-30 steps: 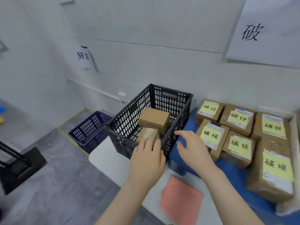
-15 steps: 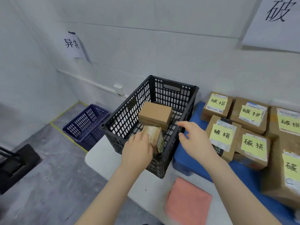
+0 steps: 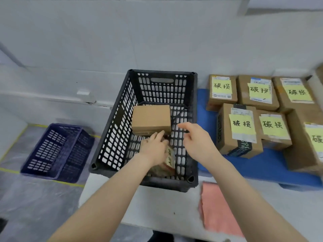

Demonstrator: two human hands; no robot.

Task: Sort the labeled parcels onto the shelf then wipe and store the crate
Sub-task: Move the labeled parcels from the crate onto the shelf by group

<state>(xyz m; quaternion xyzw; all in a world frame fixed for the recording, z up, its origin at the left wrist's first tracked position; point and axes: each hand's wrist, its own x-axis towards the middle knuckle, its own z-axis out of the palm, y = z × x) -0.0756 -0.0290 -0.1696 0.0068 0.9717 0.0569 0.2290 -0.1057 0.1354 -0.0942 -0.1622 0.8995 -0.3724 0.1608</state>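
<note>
White wall panels back a pale bench (image 3: 157,205), whose left end carries a black slatted crate (image 3: 145,180) pushed up toward the wall. Inside it, at the near end, the left hand (image 3: 154,149) reaches down and closes its fingers (image 3: 158,135) on a small parcel (image 3: 170,158) that stands on edge, its long axis running from the crate's near wall toward the far one; the yellow label on its side faces right. Whether the grip is firm I cannot tell, since the hand covers most of the parcel. The right hand (image 3: 196,138) hovers above the crate's right side, released, fingers half curled, just beside the left and holding nothing. Touching the left fingertips on the far side lies a plain brown box (image 3: 151,119), flat on the crate floor. The left hand is nearer; lifting straight up looks clear, though the crate's near wall and right wall hem the parcel in. Beyond the crate's right wall, labelled parcels (image 3: 241,127) crowd a blue mat (image 3: 258,170). A pink cloth (image 3: 216,208) lies at the bench's near edge. A blue crate (image 3: 57,152) sits on the floor to the left.
</note>
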